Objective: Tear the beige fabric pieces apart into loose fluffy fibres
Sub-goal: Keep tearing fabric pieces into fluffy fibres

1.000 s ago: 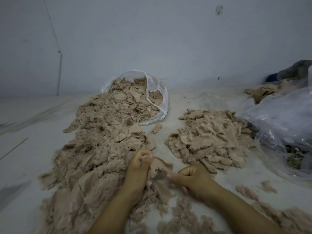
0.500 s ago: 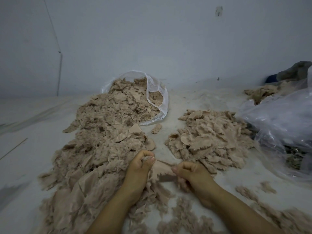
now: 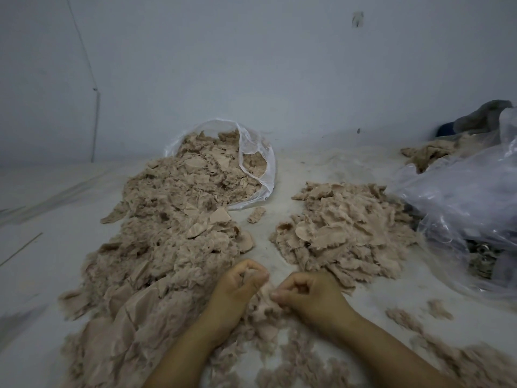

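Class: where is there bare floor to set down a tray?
Bare floor lies left of the big pile, and a narrow strip runs between it and the small pile. Crowded: near both hands and by the right bags.

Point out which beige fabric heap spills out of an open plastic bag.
The long left heap: its far end sits inside the open clear bag near the wall. The smaller right heap lies loose on the floor, beside the crumpled plastic sheet.

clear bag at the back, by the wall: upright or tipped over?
Tipped over. The clear plastic bag lies on its side, mouth toward the camera, beige fabric pieces spilling out across the floor.
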The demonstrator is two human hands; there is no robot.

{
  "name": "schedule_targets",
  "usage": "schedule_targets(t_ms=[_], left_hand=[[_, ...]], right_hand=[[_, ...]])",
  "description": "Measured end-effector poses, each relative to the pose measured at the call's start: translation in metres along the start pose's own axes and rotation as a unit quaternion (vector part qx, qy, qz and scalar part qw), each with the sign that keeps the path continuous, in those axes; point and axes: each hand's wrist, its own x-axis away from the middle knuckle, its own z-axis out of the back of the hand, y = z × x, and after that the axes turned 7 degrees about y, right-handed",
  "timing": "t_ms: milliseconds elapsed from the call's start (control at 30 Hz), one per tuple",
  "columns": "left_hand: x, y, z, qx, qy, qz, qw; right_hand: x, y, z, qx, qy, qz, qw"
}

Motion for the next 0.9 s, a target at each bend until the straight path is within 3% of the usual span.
schedule_targets(t_ms=[67, 133, 267, 333, 500, 567, 700, 900], left_hand=[[-0.003, -0.001, 0.004, 0.052, 0.049, 0.032, 0.997], [-0.004, -0.001, 0.006, 0.049, 0.051, 0.047, 0.996], [0.0, -0.001, -0.001, 0.11, -0.058, 0.059, 0.99], [0.0, -0.002, -0.001, 0.086, -0.045, 0.05, 0.994], [-0.009, -0.007, 0.006, 0.121, 0.096, 0.1, 0.983], [-0.009, -0.007, 0.008, 0.122, 0.086, 0.098, 0.984], [-0.001, -0.006, -0.003, 0.07, -0.028, 0.124, 0.989], [-0.01, -0.007, 0.01, 0.117, 0.096, 0.148, 0.977]], right_hand=[[-0.004, 0.002, 0.004, -0.025, 0.049, 0.009, 0.998], [-0.005, 0.0, 0.008, -0.052, 0.074, 0.012, 0.996], [0.002, -0.004, -0.001, -0.095, -0.046, -0.023, 0.994], [0.001, -0.003, -0.003, -0.06, -0.05, -0.015, 0.997], [-0.006, -0.001, 0.006, -0.099, 0.07, -0.011, 0.993], [-0.006, 0.0, 0.006, -0.114, 0.088, -0.006, 0.99], [-0.003, 0.003, -0.004, -0.081, 0.069, 0.029, 0.994], [-0.014, 0.005, 0.01, -0.075, 0.184, 0.045, 0.979]])
